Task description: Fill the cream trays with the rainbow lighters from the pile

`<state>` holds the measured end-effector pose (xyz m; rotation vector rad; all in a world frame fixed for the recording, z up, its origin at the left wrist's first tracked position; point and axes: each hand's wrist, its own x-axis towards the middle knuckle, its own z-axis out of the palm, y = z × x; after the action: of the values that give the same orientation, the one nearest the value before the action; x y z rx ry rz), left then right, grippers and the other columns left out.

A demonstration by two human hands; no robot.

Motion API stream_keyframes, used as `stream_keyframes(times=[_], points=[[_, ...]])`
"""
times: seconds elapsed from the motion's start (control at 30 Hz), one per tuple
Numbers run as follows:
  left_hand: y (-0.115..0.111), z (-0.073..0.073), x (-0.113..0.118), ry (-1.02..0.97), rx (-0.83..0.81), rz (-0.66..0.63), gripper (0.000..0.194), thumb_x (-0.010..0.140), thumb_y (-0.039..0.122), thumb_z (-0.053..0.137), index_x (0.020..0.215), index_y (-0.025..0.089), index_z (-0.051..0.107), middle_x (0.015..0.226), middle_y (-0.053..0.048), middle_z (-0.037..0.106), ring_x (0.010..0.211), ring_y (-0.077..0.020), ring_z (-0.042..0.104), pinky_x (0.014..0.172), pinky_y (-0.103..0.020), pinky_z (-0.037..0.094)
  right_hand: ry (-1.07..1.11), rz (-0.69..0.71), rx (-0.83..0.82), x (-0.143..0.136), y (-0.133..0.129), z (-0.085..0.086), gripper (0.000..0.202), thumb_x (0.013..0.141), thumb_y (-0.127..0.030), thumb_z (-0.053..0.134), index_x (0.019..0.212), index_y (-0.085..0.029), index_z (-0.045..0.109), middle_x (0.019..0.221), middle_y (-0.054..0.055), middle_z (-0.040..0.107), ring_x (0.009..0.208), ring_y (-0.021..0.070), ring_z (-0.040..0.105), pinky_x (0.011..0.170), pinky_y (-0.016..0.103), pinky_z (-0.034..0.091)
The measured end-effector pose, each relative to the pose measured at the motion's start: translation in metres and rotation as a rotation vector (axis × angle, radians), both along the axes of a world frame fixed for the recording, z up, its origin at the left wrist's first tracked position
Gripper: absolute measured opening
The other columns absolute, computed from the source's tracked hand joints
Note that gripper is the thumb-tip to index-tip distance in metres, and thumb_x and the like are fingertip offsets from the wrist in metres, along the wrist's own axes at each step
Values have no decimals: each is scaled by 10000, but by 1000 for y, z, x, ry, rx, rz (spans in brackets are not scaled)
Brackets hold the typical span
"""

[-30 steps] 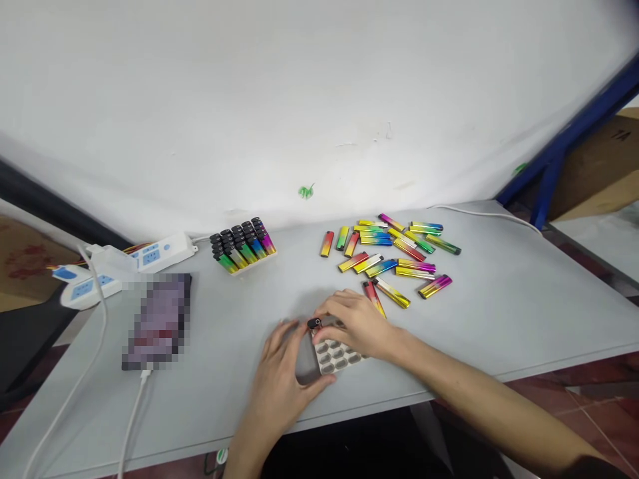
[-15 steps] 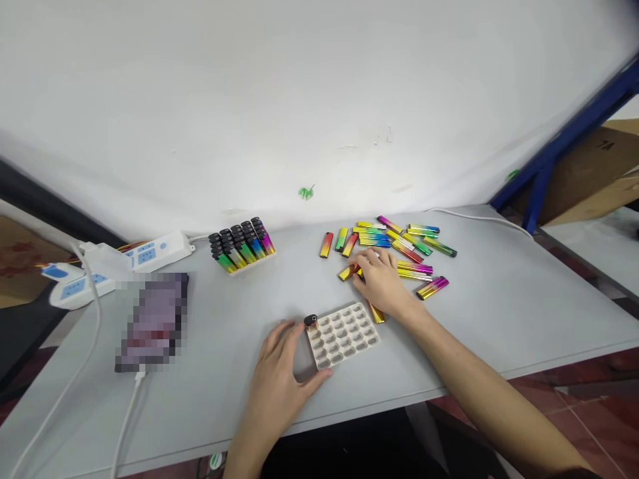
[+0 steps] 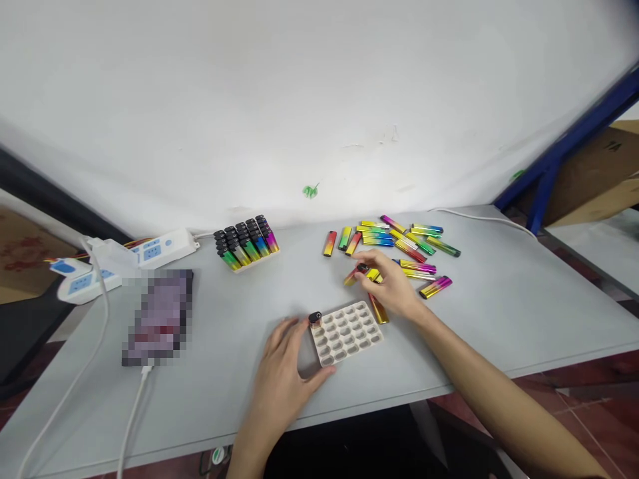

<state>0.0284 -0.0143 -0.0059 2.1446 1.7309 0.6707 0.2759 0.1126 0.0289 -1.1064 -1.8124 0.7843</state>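
Note:
My left hand (image 3: 284, 366) braces the white tray (image 3: 319, 352), fingers at its upper left corner and thumb at the near edge. The tray has rows of oval holes, and one lighter (image 3: 315, 318) with a black top stands in the far left corner hole. Beyond the tray, my right hand (image 3: 389, 286) pinches a red and gold lighter (image 3: 351, 277) between thumb and fingers, its black top towards my palm. Around that hand lie several shiny multicoloured lighters (image 3: 378, 241). A gold lighter (image 3: 379, 311) rests just right of the tray, partly under my right hand.
A second tray (image 3: 259, 261), filled with upright lighters, stands at the back left near the wall. Left of it are a white power strip (image 3: 160, 247) and a pixelated phone-like device (image 3: 160, 316) with a white cable (image 3: 130, 419). A blue metal frame (image 3: 544, 179) stands at the right.
My right hand has closed on a lighter from the pile and raised it slightly, tilting its black top up. My left hand stays at the tray. The view has shifted slightly.

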Motion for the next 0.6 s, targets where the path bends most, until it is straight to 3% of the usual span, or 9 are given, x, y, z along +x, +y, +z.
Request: stream_keyframes(times=[0.1, 0.23, 0.37, 0.47, 0.6], points=[[0, 0, 0, -7, -6, 3, 682, 803, 395, 752, 1390, 242, 441, 1427, -101, 561, 1365, -318, 476, 1093, -502, 472, 333, 6, -267, -2, -4, 4, 305, 903, -360, 645, 1185, -245, 630, 1017, 49, 673, 957, 209, 662, 881, 396, 533], [0, -1, -1, -5, 1, 2, 692, 797, 407, 757, 1394, 246, 446, 1420, -100, 569, 1362, -326, 480, 1090, -510, 471, 631, 80, -545, -8, -7, 6, 363, 881, -464, 671, 1175, -255, 630, 799, -3, 621, 745, 168, 644, 658, 307, 542], [-1, -2, -1, -10, 1, 12, 704, 792, 412, 761, 1403, 255, 450, 1427, -99, 567, 1359, -331, 488, 1078, -506, 480, 702, 99, -686, -14, -10, 7, 403, 888, -573, 619, 1123, -247, 609, 599, -62, 498, 483, 100, 443, 447, 219, 399], [0, -3, -1, -9, -3, 15, 712, 791, 415, 762, 1409, 256, 446, 1435, -106, 556, 1362, -331, 485, 1076, -507, 479, 710, 117, -788, -16, -12, 10, 398, 896, -563, 599, 1140, -250, 569, 526, -101, 382, 422, 83, 282, 374, 184, 286], [0, -2, 0, -11, -7, 5, 713, 793, 400, 763, 1412, 256, 441, 1429, -100, 563, 1367, -324, 478, 1083, -508, 475, 731, 112, -809, -16, -13, 12, 285, 889, -383, 590, 1118, -216, 557, 576, -76, 442, 464, 98, 331, 367, 190, 318]])
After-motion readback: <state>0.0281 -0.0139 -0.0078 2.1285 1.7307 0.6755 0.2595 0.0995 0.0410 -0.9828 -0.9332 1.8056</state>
